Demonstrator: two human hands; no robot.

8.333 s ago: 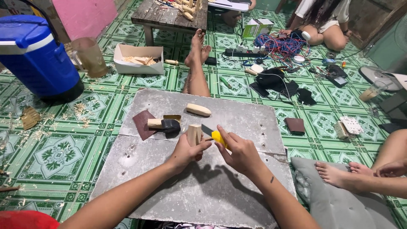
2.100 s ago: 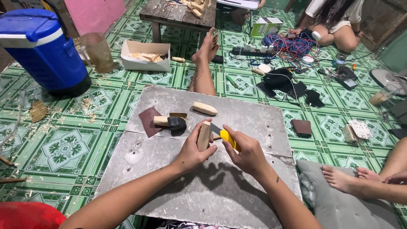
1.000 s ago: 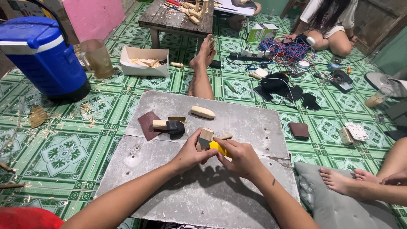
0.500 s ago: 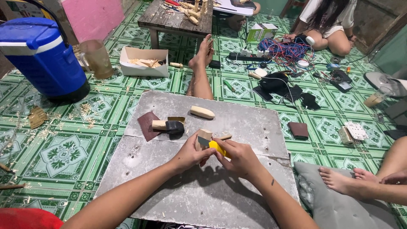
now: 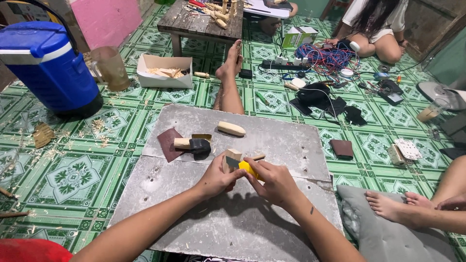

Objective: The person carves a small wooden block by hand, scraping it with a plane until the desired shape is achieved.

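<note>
Near the middle of the grey board [image 5: 272,140], both hands worked on one small wooden block [image 5: 232,158]. The left hand [image 5: 217,177] was clamped around the block's lower part, holding it upright just above the board. The right hand [image 5: 274,182] was closed on a yellow-handled knife [image 5: 247,168], with the blade laid against the block's upper right face.

Compared with the view two seconds earlier, the block sat lower and closer to the board, and the right hand had drawn nearer the left, so that the two hands almost touched. The blade, formerly held clear to the right of the block, now met the wood. Judged from this, a cutting stroke was in progress rather than a repositioning.

Other items relative to the board:
- A carved, rounded wooden piece [image 5: 231,128] lay on the board's far half, apart from the hands.
- A brush with a dark head [image 5: 193,144] rested on the far left part, overlapping a sheet of brown sandpaper [image 5: 167,143].
- A blue cooler [image 5: 46,65] stood well beyond the board's left corner.
- A cardboard box [image 5: 164,72] of wood scraps stood beyond the far edge.
- A grey cushion [image 5: 388,233] lay off the right edge, with another person's foot [image 5: 388,206] on it.
</note>
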